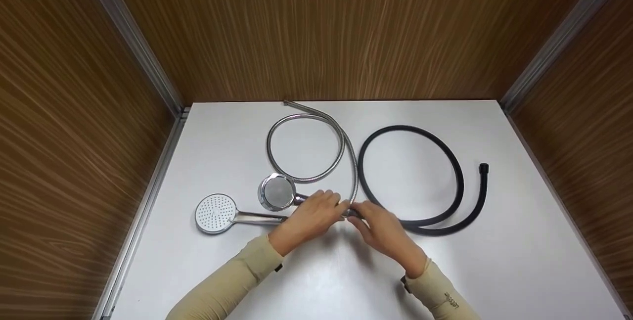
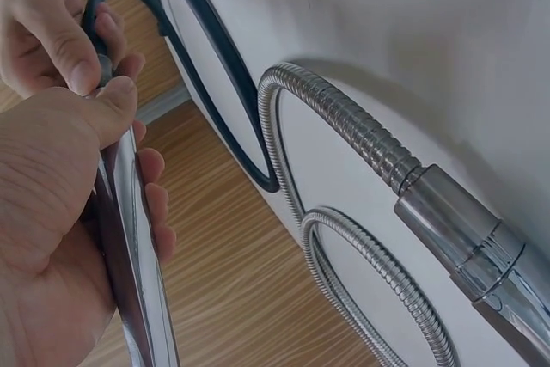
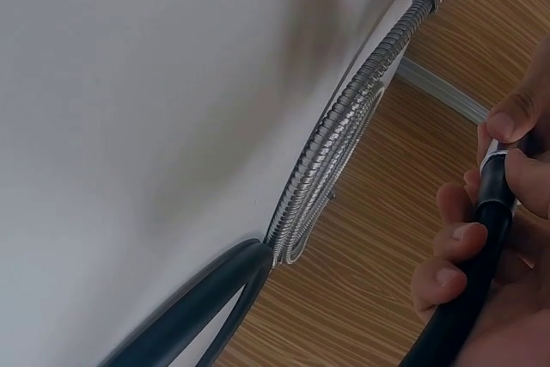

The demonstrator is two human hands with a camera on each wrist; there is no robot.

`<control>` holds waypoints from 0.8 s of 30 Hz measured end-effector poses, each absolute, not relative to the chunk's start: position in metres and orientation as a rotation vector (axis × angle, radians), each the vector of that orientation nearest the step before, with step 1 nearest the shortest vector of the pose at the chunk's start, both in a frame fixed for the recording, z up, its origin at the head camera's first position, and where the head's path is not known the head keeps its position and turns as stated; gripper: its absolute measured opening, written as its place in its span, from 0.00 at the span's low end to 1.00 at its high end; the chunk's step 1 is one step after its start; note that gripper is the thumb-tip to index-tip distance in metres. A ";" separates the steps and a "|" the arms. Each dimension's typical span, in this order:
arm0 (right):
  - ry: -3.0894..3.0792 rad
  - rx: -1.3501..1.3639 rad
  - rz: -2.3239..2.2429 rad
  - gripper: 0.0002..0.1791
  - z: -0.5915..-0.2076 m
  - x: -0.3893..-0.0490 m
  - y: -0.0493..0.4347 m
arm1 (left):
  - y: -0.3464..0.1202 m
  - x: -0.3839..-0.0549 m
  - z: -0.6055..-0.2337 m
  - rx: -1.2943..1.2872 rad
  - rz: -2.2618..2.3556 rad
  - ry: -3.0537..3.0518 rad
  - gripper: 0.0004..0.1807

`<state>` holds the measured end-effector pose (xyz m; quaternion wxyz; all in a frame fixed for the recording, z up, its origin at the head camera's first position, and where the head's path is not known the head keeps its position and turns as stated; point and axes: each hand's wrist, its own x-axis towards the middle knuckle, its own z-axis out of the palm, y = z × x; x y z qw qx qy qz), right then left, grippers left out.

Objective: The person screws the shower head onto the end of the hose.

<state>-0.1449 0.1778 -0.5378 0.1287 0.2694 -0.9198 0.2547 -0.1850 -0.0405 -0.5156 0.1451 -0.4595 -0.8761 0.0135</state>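
Note:
My left hand [image 1: 314,215] grips the chrome handle [image 2: 136,255] of a hand shower with a round grey face [image 1: 278,193]. My right hand [image 1: 388,228] pinches the connector end [image 3: 494,182] of a black shower hose [image 3: 464,307], with its fingers curled round it. Handle and hose end meet in line between both hands, the fingers partly hiding the joint. Close by lies a second hand shower with a white dotted face [image 1: 215,213]. A silver metal hose [image 2: 344,113] is joined to its handle by a smooth chrome sleeve [image 2: 455,225].
The silver hose lies coiled at the back middle of the white table [image 1: 534,251], its free end [image 1: 287,103] near the back edge. The black hose loops to the right, ending in a black nut [image 1: 483,167]. Wood-grain panels [image 1: 316,33] stand round the back and sides.

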 end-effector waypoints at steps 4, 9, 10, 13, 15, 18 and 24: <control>-2.711 0.755 0.798 0.19 -0.539 -0.145 0.178 | -0.040 -0.185 -0.516 -1.324 0.052 -2.524 0.14; -2.669 0.775 0.817 0.22 -0.542 -0.146 0.178 | -0.039 -0.184 -0.517 -1.325 0.050 -2.534 0.15; -2.650 0.791 0.807 0.22 -0.543 -0.146 0.179 | -0.039 -0.184 -0.517 -1.323 0.048 -2.531 0.16; -2.603 0.834 0.777 0.19 -0.545 -0.147 0.179 | -0.040 -0.184 -0.518 -1.319 0.039 -2.527 0.16; -2.595 0.845 0.773 0.17 -0.545 -0.147 0.180 | -0.040 -0.184 -0.518 -1.319 0.034 -2.530 0.16; -2.616 0.835 0.802 0.17 -0.545 -0.147 0.179 | -0.040 -0.185 -0.517 -1.323 0.034 -2.539 0.16; -2.671 0.758 0.870 0.25 -0.542 -0.146 0.177 | -0.040 -0.185 -0.517 -1.323 0.047 -2.548 0.16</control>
